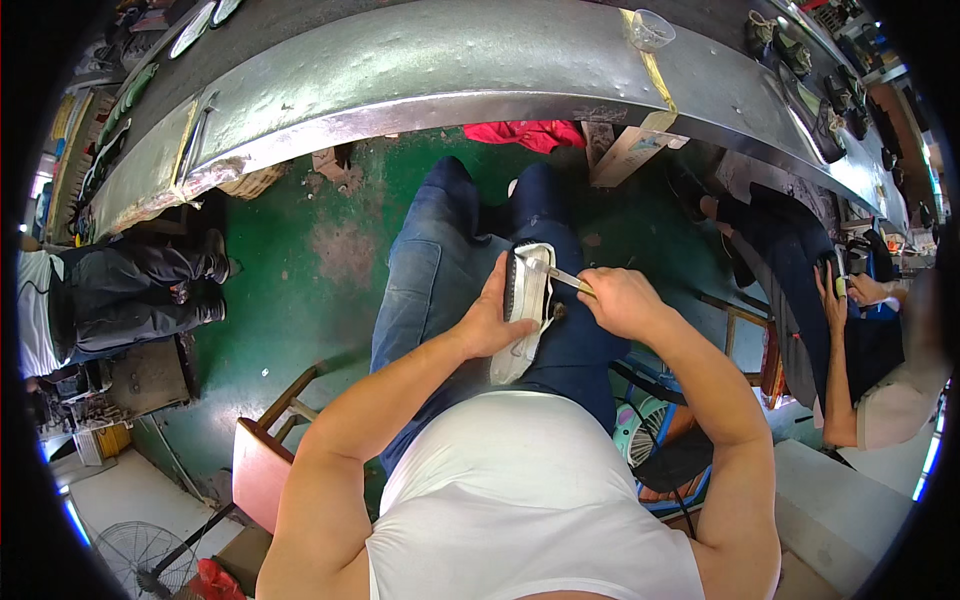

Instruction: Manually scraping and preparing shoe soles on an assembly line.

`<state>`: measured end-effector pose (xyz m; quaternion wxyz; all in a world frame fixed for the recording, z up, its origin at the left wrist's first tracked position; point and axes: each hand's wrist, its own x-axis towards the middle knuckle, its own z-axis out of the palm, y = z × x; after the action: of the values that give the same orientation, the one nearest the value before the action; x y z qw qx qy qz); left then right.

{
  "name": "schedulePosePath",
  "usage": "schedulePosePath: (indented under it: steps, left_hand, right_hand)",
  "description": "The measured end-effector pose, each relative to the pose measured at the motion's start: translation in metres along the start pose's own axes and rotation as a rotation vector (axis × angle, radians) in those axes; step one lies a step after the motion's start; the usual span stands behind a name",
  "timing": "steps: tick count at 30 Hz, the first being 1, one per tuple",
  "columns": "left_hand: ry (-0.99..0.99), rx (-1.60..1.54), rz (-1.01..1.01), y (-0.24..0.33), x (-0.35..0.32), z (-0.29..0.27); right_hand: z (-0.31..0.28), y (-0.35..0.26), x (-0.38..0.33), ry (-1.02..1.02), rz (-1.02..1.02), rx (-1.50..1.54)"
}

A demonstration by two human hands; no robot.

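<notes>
One white shoe (524,310) rests on the lap — left hand (492,322) wrapped around its side. Right hand (618,300) fingers closed on one metal blade (553,273) — tip at the shoe's top.

A tan, oblong cardboard package (628,152) leans under the metal table (420,70) edge, right of centre; no labels, signs or screens are discernible.

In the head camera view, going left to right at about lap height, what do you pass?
Seated person's dark trousers and boots → green floor → left hand → white shoe → thin metal tool → right hand → another person's hand.
</notes>
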<state>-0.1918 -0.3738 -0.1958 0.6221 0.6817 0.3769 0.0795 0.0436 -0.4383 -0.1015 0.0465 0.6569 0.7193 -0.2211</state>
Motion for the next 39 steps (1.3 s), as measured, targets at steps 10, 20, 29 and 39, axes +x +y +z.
schedulePosePath:
  steps: [10, 20, 29, 39]
  left_hand:
    - [-0.045, -0.057, -0.047, 0.001, 0.005, -0.006]
    - [-0.078, -0.34, 0.002, -0.009, 0.015, -0.004]
    - [-0.034, 0.082, -0.167, 0.019, -0.002, -0.032]
    - [-0.11, 0.263, -0.27, 0.034, -0.001, -0.04]
  right_hand:
    - [0.017, 0.003, -0.013, 0.358, -0.135, -0.071]
    - [0.003, -0.021, 0.026, -0.147, 0.036, 0.549]
    - [0.018, -0.006, -0.036, -0.009, -0.016, 0.434]
    - [0.054, -0.06, 0.007, 0.179, 0.447, 0.845]
